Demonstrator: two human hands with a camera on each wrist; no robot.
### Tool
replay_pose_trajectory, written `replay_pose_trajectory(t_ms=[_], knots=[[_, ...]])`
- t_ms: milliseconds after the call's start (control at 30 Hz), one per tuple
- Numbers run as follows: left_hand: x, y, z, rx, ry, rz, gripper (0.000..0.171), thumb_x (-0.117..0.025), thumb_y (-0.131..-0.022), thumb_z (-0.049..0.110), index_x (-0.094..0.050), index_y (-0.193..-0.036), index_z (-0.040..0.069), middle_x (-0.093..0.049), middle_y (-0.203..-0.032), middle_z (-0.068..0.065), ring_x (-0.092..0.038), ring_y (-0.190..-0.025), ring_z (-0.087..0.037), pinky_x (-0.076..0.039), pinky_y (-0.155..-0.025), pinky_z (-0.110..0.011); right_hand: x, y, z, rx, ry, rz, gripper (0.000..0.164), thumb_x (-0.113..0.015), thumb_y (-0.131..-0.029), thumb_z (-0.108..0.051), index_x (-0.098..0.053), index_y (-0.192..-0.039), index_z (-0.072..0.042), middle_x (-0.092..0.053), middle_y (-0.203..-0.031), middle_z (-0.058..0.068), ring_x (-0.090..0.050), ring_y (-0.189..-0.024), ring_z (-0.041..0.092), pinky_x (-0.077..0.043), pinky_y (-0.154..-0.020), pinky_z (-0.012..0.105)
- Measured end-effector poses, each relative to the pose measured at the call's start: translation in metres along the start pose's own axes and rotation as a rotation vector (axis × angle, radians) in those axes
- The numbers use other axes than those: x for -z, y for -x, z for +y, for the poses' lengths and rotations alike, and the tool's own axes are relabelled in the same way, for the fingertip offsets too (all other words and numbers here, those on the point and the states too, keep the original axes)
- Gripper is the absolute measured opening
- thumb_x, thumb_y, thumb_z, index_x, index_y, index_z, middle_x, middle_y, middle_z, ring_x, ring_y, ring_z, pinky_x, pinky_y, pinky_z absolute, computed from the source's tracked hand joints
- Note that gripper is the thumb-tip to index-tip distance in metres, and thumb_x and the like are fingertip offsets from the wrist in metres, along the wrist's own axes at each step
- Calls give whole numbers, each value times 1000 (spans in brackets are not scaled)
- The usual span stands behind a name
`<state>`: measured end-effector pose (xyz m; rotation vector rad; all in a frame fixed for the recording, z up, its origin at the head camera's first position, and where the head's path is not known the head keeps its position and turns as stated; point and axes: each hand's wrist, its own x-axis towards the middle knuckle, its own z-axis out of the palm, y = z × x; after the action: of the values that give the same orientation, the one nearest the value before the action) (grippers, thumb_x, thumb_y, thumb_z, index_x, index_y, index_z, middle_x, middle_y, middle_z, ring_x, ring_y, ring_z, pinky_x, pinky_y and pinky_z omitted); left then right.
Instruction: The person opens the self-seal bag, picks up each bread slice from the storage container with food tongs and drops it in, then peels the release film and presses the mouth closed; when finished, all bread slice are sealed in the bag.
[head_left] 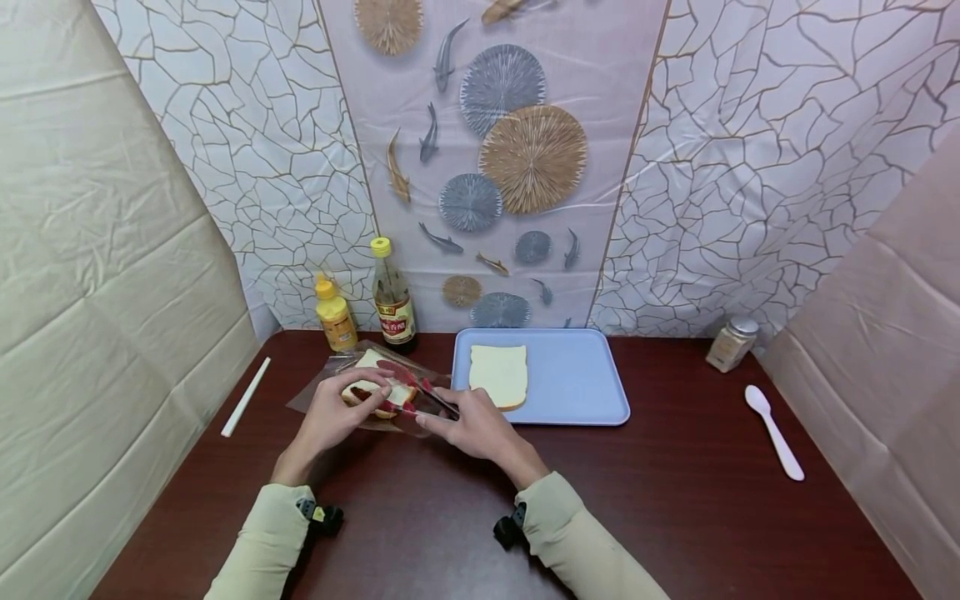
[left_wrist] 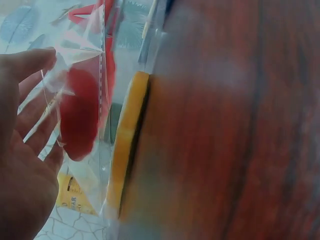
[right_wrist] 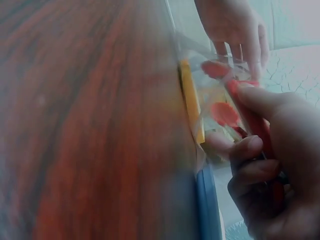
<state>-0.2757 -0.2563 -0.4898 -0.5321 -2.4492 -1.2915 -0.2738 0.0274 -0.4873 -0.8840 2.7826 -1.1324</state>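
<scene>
A clear plastic bag [head_left: 309, 395] with red printing lies at centre left, with a slice of bread [head_left: 403, 397] in it. My left hand [head_left: 333, 412] pinches the bag's film between thumb and fingers. A red oval print [left_wrist: 80, 115] shows beside those fingers in the left wrist view. On the bag's right side, my right hand [head_left: 477, 427] grips a narrow red and dark strip [right_wrist: 255, 122] between thumb and curled fingers. Whether that strip is gathered bag or a separate thing, I cannot tell. The bread's crust [left_wrist: 127, 135] faces the table edge-on.
Right of the bag, a blue tray [head_left: 573, 379] carries another bread slice [head_left: 498, 375]. Behind stand a yellow squeeze bottle [head_left: 337, 321] and a dark sauce bottle [head_left: 393, 308]. White chopsticks [head_left: 246, 397] lie left; a spice jar [head_left: 732, 343] and white spoon [head_left: 776, 433] are right.
</scene>
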Motion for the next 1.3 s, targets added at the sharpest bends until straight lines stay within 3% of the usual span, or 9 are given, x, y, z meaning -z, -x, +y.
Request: replay_pose_trajectory(t_ms=[100, 167, 300, 500, 667, 833, 967, 1133, 1300], knots=[[-1, 0, -1, 10, -16, -7, 7, -82, -99, 30, -80, -105, 31, -79, -122, 6, -69, -113, -8, -61, -85, -39, 1, 0, -1, -6, 13, 28, 66, -70, -103, -55, -64, -150, -8, -64, -67, 2, -41, -55, 8, -37, -55, 24], [-2, 0, -2, 20, -13, -2, 6, -82, -99, 31, -80, -105, 32, -79, -119, 8, -69, -114, -9, -59, -92, -45, 2, 1, -1, -8, 35, 40, 63, -69, -104, -54, -66, -148, -9, -79, -89, 11, -58, -68, 10, -45, -63, 25], [-3, -1, -1, 25, -23, 3, 5, -82, -99, 34, -80, -104, 34, -80, -115, 11, -70, -114, -9, -55, -103, -52, 5, 7, 2, -33, 39, 31, 60, -68, -105, -55, -68, -147, -13, -79, -127, 17, -73, -99, 15, -54, -79, 27], [-5, -3, -2, 23, -76, 18, 5, -80, -101, 30, -78, -105, 27, -81, -113, 5, -74, -113, -18, -58, -102, -56, 23, 29, 10, -24, 22, 19, 57, -70, -104, -53, -67, -148, -16, -79, -86, 11, -49, -66, 9, -40, -60, 24], [-2, -5, -5, 86, -117, 95, 12, -74, -106, 28, -73, -109, 16, -81, -112, -7, -78, -112, -30, -62, -96, -57, 43, 51, 20, -8, 38, 16, 55, -73, -103, -50, -66, -150, -21, -75, -97, -2, -50, -74, 6, -45, -66, 24], [2, -4, -8, 125, -156, 187, 13, -70, -107, 21, -70, -110, 8, -83, -108, -12, -80, -105, -31, -62, -94, -57, 63, 71, 29, 5, 42, 31, 56, -73, -103, -49, -65, -151, -19, -62, -73, -6, -46, -63, 4, -44, -61, 24], [5, -2, -6, 149, -202, 222, 12, -70, -107, 21, -70, -111, 10, -84, -105, -9, -80, -98, -27, -63, -83, -41, 75, 82, 40, 3, 53, 87, 57, -76, -102, -45, -67, -148, -13, -61, -73, -10, -44, -59, 1, -41, -57, 22], [6, -3, 1, 159, -226, 212, 12, -70, -108, 26, -69, -110, 14, -85, -102, -6, -78, -88, -20, -52, -63, -21, 85, 88, 54, -17, 83, 169, 60, -78, -101, -41, -65, -149, -8, -66, -80, -10, -48, -61, 2, -44, -59, 22], [4, -5, 7, 149, -215, 119, 16, -70, -107, 31, -67, -111, 15, -85, -108, -8, -81, -103, -25, -61, -68, -29, 88, 88, 57, -92, 129, 174, 68, -81, -98, -41, -61, -152, -4, -69, -85, -7, -48, -60, 5, -42, -55, 23]])
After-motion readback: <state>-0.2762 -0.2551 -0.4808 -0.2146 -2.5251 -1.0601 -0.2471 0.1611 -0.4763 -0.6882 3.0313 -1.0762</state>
